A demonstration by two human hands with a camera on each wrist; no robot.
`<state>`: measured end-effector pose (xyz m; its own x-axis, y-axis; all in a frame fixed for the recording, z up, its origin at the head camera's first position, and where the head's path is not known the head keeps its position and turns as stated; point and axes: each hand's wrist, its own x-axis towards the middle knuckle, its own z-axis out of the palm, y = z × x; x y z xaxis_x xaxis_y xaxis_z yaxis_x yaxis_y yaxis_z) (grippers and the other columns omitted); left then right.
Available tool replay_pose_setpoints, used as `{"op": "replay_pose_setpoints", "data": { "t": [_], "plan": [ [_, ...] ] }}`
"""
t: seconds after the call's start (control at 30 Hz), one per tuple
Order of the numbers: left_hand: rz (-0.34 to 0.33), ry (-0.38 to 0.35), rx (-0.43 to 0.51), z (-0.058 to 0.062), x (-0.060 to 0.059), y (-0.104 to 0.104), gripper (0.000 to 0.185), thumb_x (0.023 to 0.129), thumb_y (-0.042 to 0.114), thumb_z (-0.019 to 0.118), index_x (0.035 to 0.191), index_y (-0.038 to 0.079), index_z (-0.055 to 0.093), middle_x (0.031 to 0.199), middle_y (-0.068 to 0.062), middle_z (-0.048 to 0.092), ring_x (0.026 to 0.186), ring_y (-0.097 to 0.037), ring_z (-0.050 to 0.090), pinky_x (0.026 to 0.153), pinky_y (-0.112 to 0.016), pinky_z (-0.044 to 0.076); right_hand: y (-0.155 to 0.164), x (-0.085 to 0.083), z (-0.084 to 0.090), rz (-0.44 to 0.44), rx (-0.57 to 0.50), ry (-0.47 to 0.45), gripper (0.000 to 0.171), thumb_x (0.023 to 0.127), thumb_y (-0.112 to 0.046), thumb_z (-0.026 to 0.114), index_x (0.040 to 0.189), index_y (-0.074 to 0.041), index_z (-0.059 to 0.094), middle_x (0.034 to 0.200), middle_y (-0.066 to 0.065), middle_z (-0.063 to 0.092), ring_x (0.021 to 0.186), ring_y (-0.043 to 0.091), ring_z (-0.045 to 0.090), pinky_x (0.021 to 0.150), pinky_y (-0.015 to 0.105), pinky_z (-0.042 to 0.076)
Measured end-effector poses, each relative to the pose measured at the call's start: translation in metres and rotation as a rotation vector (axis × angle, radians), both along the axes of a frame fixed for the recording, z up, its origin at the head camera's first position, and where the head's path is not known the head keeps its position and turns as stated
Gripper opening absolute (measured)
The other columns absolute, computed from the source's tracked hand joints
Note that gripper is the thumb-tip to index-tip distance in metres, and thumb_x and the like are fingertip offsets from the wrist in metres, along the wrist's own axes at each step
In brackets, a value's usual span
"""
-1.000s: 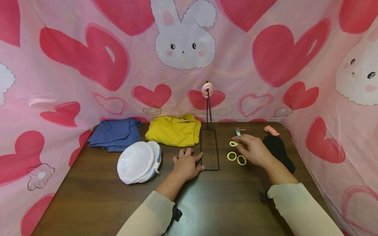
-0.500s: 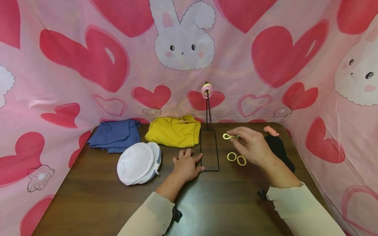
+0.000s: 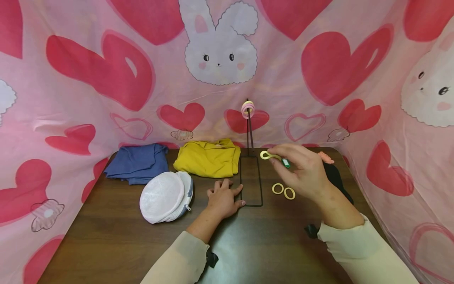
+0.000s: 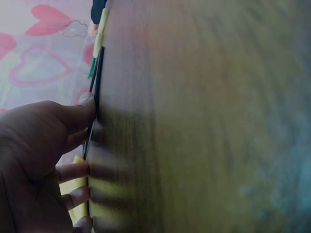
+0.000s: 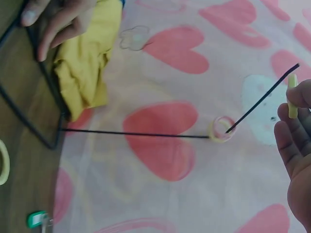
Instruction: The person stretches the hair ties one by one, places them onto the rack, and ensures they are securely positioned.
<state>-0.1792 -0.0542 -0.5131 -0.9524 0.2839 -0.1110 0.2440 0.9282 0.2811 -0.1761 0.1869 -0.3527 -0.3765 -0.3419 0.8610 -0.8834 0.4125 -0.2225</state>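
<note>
My right hand point(image 3: 301, 169) pinches a pale yellow hair tie point(image 3: 264, 155) between thumb and fingers, raised above the table and bent into a loop. In the right wrist view that hair tie point(image 5: 292, 97) is beside the free end of the black wire stand's arm point(image 5: 267, 95). Several pink and yellow hair ties point(image 3: 248, 110) hang on this arm. My left hand point(image 3: 223, 200) rests spread on the table, thumb and index finger touching the stand's rectangular base point(image 3: 261, 181). Two more yellow hair ties, one left point(image 3: 278, 188) and one right point(image 3: 289, 193), lie right of the base.
Behind my right hand are a green key tag point(image 3: 285, 163), a coral scrunchie point(image 3: 326, 158) and a black cloth item point(image 3: 337, 181). On the left are folded blue cloth point(image 3: 138, 161), folded yellow cloth point(image 3: 209, 157) and a white mesh bag point(image 3: 163, 197). Patterned pink fabric point(image 3: 163, 90) surrounds the table.
My right hand has moved left and up with the yellow hair tie, away from the two on the table toward the stand. My left hand has stayed at the base.
</note>
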Motion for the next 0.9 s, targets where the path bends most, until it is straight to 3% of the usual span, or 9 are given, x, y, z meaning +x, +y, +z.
{"op": "replay_pose_setpoints", "data": {
  "t": [0.2, 0.47, 0.67, 0.77, 0.9],
  "plan": [
    [0.000, 0.004, 0.000, 0.000, 0.001, 0.000, 0.063, 0.094, 0.061, 0.067, 0.151, 0.038, 0.055, 0.154, -0.008, 0.043, 0.136, -0.037, 0.035, 0.096, -0.066, 0.033, -0.015, 0.006, 0.017, 0.088, -0.058, 0.031, 0.022, 0.097, -0.020, 0.072, 0.104, 0.000, 0.079, 0.099, 0.011, 0.076, 0.089, 0.024, 0.071, 0.090, 0.019, 0.051],
    [-0.001, 0.007, 0.002, 0.000, 0.001, 0.000, 0.063, 0.094, 0.061, 0.067, 0.151, 0.037, 0.055, 0.154, -0.008, 0.043, 0.136, -0.037, 0.035, 0.096, -0.066, 0.033, -0.023, 0.004, 0.024, 0.058, -0.009, 0.054, 0.028, 0.101, -0.027, 0.069, 0.105, -0.001, 0.080, 0.099, 0.009, 0.076, 0.086, 0.022, 0.070, 0.089, 0.019, 0.051],
    [-0.001, 0.003, -0.002, -0.001, 0.000, 0.000, 0.063, 0.094, 0.061, 0.067, 0.151, 0.038, 0.055, 0.154, -0.008, 0.043, 0.137, -0.037, 0.035, 0.097, -0.066, 0.033, -0.023, -0.006, 0.022, 0.033, 0.019, 0.036, 0.017, 0.093, -0.014, 0.076, 0.106, -0.003, 0.079, 0.100, 0.008, 0.076, 0.084, 0.022, 0.069, 0.087, 0.021, 0.052],
    [0.000, 0.000, -0.004, -0.001, 0.000, 0.000, 0.063, 0.094, 0.061, 0.067, 0.151, 0.038, 0.054, 0.154, -0.008, 0.043, 0.137, -0.038, 0.035, 0.096, -0.066, 0.033, -0.023, -0.013, 0.020, 0.019, 0.015, 0.012, 0.022, 0.085, -0.001, 0.080, 0.107, -0.004, 0.079, 0.101, 0.007, 0.077, 0.084, 0.022, 0.070, 0.083, 0.022, 0.054],
    [0.000, -0.005, -0.004, -0.001, 0.000, 0.000, 0.063, 0.094, 0.062, 0.067, 0.152, 0.039, 0.054, 0.154, -0.008, 0.042, 0.137, -0.037, 0.034, 0.097, -0.066, 0.032, -0.025, -0.024, 0.016, -0.019, -0.006, -0.031, 0.028, 0.082, 0.004, 0.081, 0.108, -0.006, 0.080, 0.104, 0.005, 0.078, 0.087, 0.021, 0.072, 0.080, 0.023, 0.056]
  ]
}}
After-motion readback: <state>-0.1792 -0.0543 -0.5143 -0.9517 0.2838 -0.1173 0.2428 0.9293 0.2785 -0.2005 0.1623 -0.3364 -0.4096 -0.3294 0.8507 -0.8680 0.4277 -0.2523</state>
